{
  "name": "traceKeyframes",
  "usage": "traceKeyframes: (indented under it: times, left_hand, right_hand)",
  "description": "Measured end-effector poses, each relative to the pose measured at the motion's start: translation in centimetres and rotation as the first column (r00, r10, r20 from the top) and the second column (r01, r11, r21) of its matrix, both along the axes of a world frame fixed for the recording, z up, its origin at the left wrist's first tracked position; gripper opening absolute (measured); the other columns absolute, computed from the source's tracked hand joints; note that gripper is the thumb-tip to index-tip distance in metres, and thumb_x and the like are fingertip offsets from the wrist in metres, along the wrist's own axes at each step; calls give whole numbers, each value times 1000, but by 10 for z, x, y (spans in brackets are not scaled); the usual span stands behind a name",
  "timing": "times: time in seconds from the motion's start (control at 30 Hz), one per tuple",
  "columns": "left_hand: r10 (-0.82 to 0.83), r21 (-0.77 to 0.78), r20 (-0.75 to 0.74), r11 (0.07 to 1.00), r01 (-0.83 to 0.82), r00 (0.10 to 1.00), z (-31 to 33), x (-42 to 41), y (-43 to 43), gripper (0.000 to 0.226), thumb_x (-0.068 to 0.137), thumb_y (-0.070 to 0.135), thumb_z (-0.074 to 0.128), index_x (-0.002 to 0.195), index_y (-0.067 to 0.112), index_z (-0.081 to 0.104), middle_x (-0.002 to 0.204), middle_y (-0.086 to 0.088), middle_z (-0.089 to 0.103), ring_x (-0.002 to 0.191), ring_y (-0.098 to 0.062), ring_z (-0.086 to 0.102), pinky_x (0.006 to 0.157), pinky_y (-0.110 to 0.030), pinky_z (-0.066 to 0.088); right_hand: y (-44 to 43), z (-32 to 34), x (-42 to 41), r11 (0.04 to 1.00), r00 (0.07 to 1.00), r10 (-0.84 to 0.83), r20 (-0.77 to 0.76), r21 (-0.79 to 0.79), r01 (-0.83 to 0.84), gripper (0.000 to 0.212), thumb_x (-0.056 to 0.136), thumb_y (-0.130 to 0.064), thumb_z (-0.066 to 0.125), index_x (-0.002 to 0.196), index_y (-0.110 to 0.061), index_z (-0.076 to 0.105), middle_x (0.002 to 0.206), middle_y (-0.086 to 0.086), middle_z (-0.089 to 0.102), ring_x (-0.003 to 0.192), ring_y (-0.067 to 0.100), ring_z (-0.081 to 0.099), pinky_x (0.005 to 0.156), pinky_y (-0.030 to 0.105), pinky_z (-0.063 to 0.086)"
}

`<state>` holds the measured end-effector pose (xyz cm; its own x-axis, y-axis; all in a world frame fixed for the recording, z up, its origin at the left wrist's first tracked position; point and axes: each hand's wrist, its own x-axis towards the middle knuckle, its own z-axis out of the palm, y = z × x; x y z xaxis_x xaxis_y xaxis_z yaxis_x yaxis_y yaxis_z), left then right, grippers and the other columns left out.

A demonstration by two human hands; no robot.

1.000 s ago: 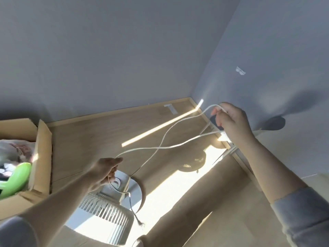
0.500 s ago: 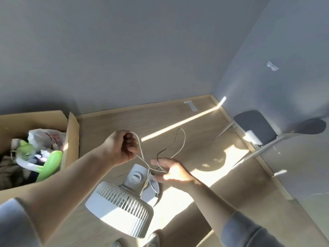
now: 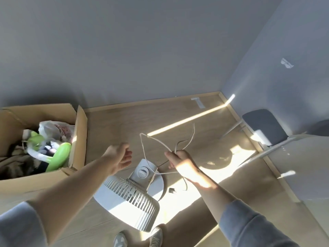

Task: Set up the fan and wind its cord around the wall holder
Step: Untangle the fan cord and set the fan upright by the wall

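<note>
Loosely gathered, the thin white cord (image 3: 152, 139) loops out of the right hand (image 3: 179, 161), whose fingers curl round the bunch, while the left hand (image 3: 119, 157) hovers relaxed and empty beside it. The loops could tangle or slip, or a tug could tip the fan (image 3: 131, 196), standing on the wood floor (image 3: 124, 122) below: smooth white plastic, ribbed round grille, flat base.

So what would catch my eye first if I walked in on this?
A white fan sits on the wood floor at bottom centre. Its pale cord loops up into the right hand, which grips a bunch of it just above. The left hand hovers open beside it, and at far left an open cardboard box holds something bright green.
</note>
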<state>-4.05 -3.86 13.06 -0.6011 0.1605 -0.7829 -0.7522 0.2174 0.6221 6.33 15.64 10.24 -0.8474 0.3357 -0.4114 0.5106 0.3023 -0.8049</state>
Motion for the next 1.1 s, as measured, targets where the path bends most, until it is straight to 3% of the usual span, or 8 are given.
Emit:
traceKeyframes:
  times: [0.13,0.2,0.3,0.4,0.5,0.67,0.77,1.1]
  left_hand:
    - [-225,-319,-197,935,155,954,-38,35,-28,25,86,15,52,61,12,52,48,2,49,53,-20,44,65,-34,48]
    - [-229,-404,-232,907,120,945,-52,50,-40,14,85,20,54,82,12,64,70,-1,64,69,-20,57,68,-31,50]
    - [-253,-477,-269,873,100,929,-66,67,-51,35,85,24,58,117,7,59,113,-7,67,95,-22,61,71,-24,46]
    - [-273,-562,-279,824,74,921,-79,81,-59,53,80,30,62,127,8,51,128,-11,57,117,-29,51,99,-38,42]
    - [-205,-657,-196,754,27,959,-86,89,-66,77,72,42,69,135,8,41,137,-17,43,126,-37,37,103,-44,32]
    - [144,-513,22,851,-112,989,-108,99,-73,112,37,59,75,127,-1,46,121,-22,53,109,-38,54,93,-46,51]
    - [269,-430,52,875,-221,962,-117,103,-70,97,42,52,81,118,0,53,104,-17,62,97,-34,61,85,-46,56]
    - [157,-370,46,920,-129,987,-118,82,-70,126,20,65,79,122,3,43,112,-15,58,102,-32,57,88,-46,54]
  right_hand:
    - [0,-16,-9,998,994,-15,110,69,8,49,96,-37,46,53,-17,58,32,-10,49,35,1,45,46,19,36]
    - [-6,-25,-18,997,990,12,137,80,-23,48,98,-37,42,64,-13,67,42,-8,54,45,5,48,51,21,33]
    - [-13,-43,-30,990,985,47,165,121,-68,44,98,-36,40,85,-8,73,63,1,64,64,13,60,63,25,41]
    - [-16,-63,-42,959,971,139,193,217,-181,39,96,-35,43,69,-10,57,67,4,58,73,24,57,68,29,41]
    - [-23,-77,-49,923,944,200,261,274,-272,40,97,-29,42,63,-9,46,73,11,53,72,24,50,66,28,35]
    - [-35,-97,-57,918,885,271,378,173,-355,29,96,-28,40,87,-4,55,89,16,56,85,24,53,72,30,37]
    - [-43,-104,-61,925,874,289,390,122,-360,31,94,-31,44,72,-10,52,73,7,52,73,19,49,69,28,35]
    - [-47,-100,-65,970,905,108,411,156,-186,45,91,-28,53,51,-16,34,52,1,35,49,16,36,54,28,27]
